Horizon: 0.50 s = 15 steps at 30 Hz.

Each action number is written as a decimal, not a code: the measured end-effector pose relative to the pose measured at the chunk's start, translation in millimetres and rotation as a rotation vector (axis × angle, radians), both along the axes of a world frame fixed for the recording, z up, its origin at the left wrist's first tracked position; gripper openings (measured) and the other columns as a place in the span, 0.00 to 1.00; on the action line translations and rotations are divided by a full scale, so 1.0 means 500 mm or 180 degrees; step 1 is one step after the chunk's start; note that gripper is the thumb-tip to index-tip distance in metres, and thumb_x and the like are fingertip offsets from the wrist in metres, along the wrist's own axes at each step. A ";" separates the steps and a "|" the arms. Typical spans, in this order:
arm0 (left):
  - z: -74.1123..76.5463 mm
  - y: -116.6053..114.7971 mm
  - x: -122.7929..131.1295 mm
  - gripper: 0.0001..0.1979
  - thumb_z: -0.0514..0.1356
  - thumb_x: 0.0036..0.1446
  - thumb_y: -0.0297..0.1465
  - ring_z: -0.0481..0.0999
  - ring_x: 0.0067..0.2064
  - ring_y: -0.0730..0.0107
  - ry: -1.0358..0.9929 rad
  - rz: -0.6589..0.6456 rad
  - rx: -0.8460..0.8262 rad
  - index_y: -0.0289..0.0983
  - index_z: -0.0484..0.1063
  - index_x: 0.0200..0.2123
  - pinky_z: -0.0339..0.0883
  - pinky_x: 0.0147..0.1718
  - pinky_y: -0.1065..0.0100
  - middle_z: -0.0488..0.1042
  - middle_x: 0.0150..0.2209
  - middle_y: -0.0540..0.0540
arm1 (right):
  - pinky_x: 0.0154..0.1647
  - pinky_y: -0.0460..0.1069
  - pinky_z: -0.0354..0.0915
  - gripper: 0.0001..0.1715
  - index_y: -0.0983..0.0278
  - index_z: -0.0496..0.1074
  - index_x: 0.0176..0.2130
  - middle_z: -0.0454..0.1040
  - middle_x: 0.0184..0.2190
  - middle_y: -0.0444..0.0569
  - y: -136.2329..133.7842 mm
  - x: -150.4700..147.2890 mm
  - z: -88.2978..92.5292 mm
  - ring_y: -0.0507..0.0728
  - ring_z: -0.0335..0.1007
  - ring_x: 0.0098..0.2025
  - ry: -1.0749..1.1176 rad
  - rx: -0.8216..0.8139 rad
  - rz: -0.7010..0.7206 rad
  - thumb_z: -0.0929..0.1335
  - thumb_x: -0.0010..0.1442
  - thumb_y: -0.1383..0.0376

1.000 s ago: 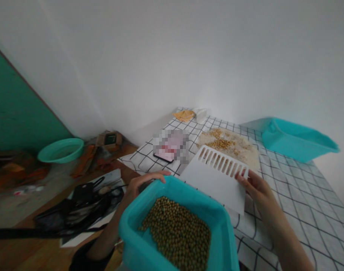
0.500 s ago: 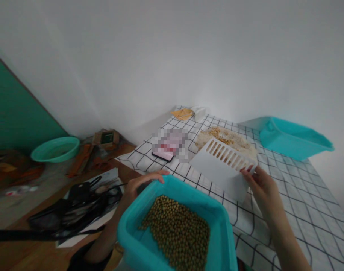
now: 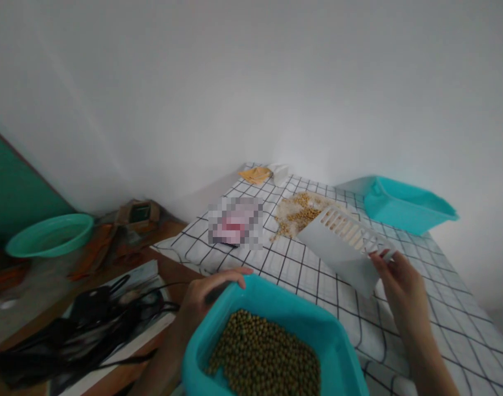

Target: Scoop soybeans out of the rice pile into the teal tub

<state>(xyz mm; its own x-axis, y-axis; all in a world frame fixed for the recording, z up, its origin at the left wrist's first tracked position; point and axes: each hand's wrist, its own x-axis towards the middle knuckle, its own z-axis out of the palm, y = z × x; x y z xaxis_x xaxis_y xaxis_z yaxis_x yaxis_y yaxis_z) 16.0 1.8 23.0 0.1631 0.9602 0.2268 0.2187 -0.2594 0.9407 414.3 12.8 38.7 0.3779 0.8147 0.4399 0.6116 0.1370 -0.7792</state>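
Note:
In the head view my left hand [image 3: 205,294] is closed on the rim of a turquoise plastic basin [image 3: 286,300], low at the front. Many greenish-brown round beans [image 3: 271,352] cover much of its bottom. My right hand [image 3: 403,289] pinches the near right corner of a white plastic basket [image 3: 337,258] with a slotted side. The basket is tilted over the table, and what it may contain is hidden. Behind it a clear plastic bag [image 3: 290,206] with yellowish soybeans [image 3: 304,214] lies on the checked cloth [image 3: 284,264], partly covered by the basket.
A second turquoise basin [image 3: 408,206] rests at the far right by the wall. A blurred-out phone [image 3: 235,223] and a yellow cloth [image 3: 255,175] lie on the table. On the left are black bags and cables [image 3: 94,319], a small carton [image 3: 139,214] and a green washbowl [image 3: 51,236].
My right hand has shifted the white basket rightward off part of the bag, so more soybeans show. The left hand still holds the bean basin. The view has turned slightly.

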 end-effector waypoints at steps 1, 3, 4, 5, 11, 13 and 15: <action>0.003 0.000 0.006 0.05 0.66 0.52 0.31 0.89 0.48 0.57 -0.0077 -0.0007 -0.0056 0.42 0.83 0.33 0.79 0.48 0.70 0.90 0.48 0.46 | 0.30 0.51 0.67 0.23 0.62 0.78 0.42 0.81 0.30 0.51 0.001 -0.002 -0.002 0.64 0.79 0.34 0.0161 0.0050 0.0039 0.74 0.61 0.45; 0.007 0.001 0.016 0.06 0.66 0.49 0.31 0.89 0.46 0.57 -0.0113 0.0016 -0.0099 0.42 0.84 0.31 0.79 0.45 0.71 0.90 0.45 0.46 | 0.36 0.52 0.70 0.23 0.62 0.78 0.45 0.83 0.35 0.52 0.000 -0.009 -0.006 0.65 0.80 0.39 0.0471 0.0176 0.0044 0.74 0.62 0.47; 0.009 0.001 0.019 0.06 0.66 0.49 0.31 0.89 0.45 0.57 -0.0108 0.0048 -0.0109 0.42 0.84 0.31 0.79 0.45 0.71 0.90 0.45 0.46 | 0.37 0.52 0.70 0.22 0.62 0.78 0.45 0.83 0.36 0.52 -0.001 -0.013 -0.006 0.64 0.79 0.40 0.0591 0.0250 0.0024 0.74 0.62 0.48; 0.011 0.001 0.022 0.07 0.66 0.48 0.31 0.89 0.45 0.57 -0.0113 0.0091 -0.0132 0.42 0.85 0.31 0.79 0.45 0.71 0.90 0.44 0.46 | 0.37 0.52 0.69 0.21 0.62 0.78 0.44 0.82 0.36 0.51 -0.003 -0.016 -0.006 0.63 0.78 0.39 0.0670 0.0323 -0.0007 0.74 0.63 0.48; 0.013 -0.008 0.028 0.07 0.66 0.47 0.33 0.90 0.46 0.55 -0.0236 0.0275 -0.0225 0.43 0.85 0.29 0.80 0.46 0.70 0.91 0.44 0.46 | 0.27 0.48 0.57 0.21 0.62 0.76 0.37 0.77 0.27 0.46 -0.012 -0.019 -0.002 0.56 0.67 0.26 0.0422 0.0483 -0.0393 0.73 0.63 0.47; 0.003 -0.010 0.024 0.07 0.67 0.48 0.32 0.89 0.48 0.55 -0.0254 0.0311 -0.0120 0.43 0.86 0.31 0.79 0.49 0.70 0.90 0.46 0.46 | 0.27 0.49 0.60 0.21 0.63 0.77 0.39 0.78 0.28 0.48 -0.012 -0.016 -0.003 0.57 0.70 0.27 0.0326 0.0520 -0.0413 0.73 0.63 0.47; -0.009 -0.011 0.018 0.07 0.67 0.50 0.30 0.88 0.50 0.55 -0.0245 0.0244 -0.0049 0.43 0.86 0.33 0.79 0.50 0.69 0.90 0.47 0.46 | 0.28 0.49 0.61 0.22 0.63 0.77 0.40 0.79 0.28 0.49 -0.010 -0.012 -0.007 0.59 0.72 0.28 0.0265 0.0554 -0.0398 0.73 0.63 0.47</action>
<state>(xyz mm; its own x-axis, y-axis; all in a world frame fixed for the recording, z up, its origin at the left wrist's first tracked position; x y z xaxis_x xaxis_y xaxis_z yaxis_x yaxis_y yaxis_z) 25.1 -3.8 18.3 0.0717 0.9727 0.2209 0.1642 -0.2300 0.9592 408.2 8.0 35.1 0.5121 0.6737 0.5328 0.5669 0.2009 -0.7989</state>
